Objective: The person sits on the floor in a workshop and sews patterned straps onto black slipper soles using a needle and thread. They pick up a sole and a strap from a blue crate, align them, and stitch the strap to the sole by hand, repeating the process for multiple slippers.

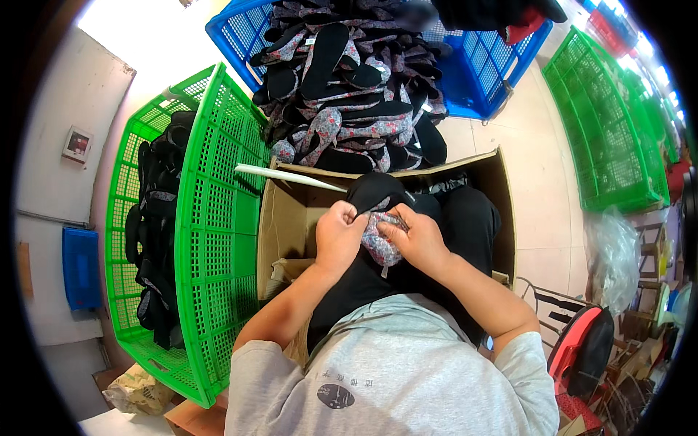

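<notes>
Over my lap, my left hand (338, 238) and my right hand (419, 238) hold a soft slipper (381, 249) between them. Its fabric is pale with a small red and grey flower print, and part of it looks black. The fingers of both hands are closed, pinching its upper edge. A small light tab hangs from the lower end. Beyond my knees a large pile of similar slippers (349, 109), flowered with black soles, spills out of a blue crate (465, 76).
An open cardboard box (509, 211) surrounds my legs, with a white stick (291, 176) across its left corner. On the left, a green crate (225, 240) holds black slippers (156, 240). Another green crate (607, 131) stands at right, above a clear plastic bag (614, 251). A red-and-black seat (582, 349) is at lower right.
</notes>
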`<state>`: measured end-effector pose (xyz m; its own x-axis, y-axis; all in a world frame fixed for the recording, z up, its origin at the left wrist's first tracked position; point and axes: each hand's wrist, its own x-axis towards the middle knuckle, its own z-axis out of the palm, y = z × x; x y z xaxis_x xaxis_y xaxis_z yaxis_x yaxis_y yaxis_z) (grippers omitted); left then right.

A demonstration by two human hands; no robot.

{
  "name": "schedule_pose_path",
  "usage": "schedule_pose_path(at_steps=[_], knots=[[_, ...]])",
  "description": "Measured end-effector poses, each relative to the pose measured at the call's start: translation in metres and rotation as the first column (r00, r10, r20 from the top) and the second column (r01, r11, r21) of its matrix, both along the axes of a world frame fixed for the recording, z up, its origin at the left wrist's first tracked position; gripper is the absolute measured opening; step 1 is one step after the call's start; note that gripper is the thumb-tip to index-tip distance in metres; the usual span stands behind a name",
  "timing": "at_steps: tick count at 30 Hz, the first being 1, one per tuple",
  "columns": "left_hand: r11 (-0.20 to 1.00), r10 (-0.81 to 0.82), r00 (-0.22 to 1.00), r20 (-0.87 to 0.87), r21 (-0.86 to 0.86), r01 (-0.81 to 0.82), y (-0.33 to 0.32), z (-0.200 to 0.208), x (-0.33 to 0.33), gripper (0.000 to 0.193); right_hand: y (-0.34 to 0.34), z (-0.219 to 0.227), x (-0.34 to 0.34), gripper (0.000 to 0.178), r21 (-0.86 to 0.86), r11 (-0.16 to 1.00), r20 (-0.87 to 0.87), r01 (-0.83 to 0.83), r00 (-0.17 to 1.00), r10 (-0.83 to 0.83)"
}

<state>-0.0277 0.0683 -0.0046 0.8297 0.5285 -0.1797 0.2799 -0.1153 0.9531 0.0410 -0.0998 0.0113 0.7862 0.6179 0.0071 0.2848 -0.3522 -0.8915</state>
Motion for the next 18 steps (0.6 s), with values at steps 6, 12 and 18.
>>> schedule_pose_path(at_steps=[6, 12, 18], knots=[[0.906, -0.127, 0.992, -0.002, 0.407, 0.117, -0.001, 0.013, 0.005, 0.017, 0.005, -0.007, 0.005, 0.026, 0.006, 1.0, -0.072, 0.015, 0.997, -0.014], [0.961, -0.063, 0.996, 0.057, 0.274, 0.045, -0.005, -0.005, 0.003, 0.013, 0.02, -0.039, 0.024, 0.025, 0.129, 0.987, -0.28, 0.098, 0.958, -0.059], [0.902, 0.045, 0.999, 0.023, -0.43, -0.031, -0.004, -0.013, -0.014, 0.018, 0.038, -0.015, 0.047, 0.019, 0.064, 0.974, -0.719, 0.217, 0.687, -0.106]])
